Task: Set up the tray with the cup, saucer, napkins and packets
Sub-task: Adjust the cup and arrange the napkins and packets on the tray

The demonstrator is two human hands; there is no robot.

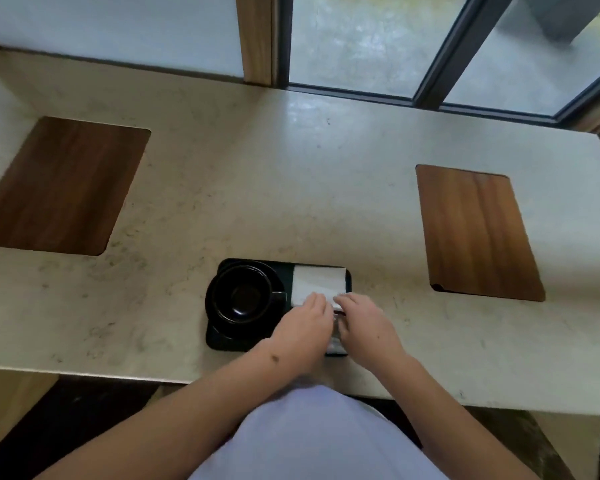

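Observation:
A black rectangular tray (222, 341) lies on the pale counter near its front edge. On the tray's left half a black cup (243, 294) stands upright on a black saucer (212, 308), handle pointing right. White napkins (317, 280) lie flat on the tray's far right part. My left hand (302, 327) and my right hand (364, 327) rest side by side over the tray's near right part, fingertips touching the napkins' near edge. Between the hands a sliver of small packets (336, 342) shows; most of them is hidden. Whether either hand grips them is unclear.
The pale stone counter (291, 202) has a wooden inset board at the left (56, 185) and another at the right (475, 233). Window frames and a wooden post (257, 39) stand behind the counter. The front edge runs just below the tray.

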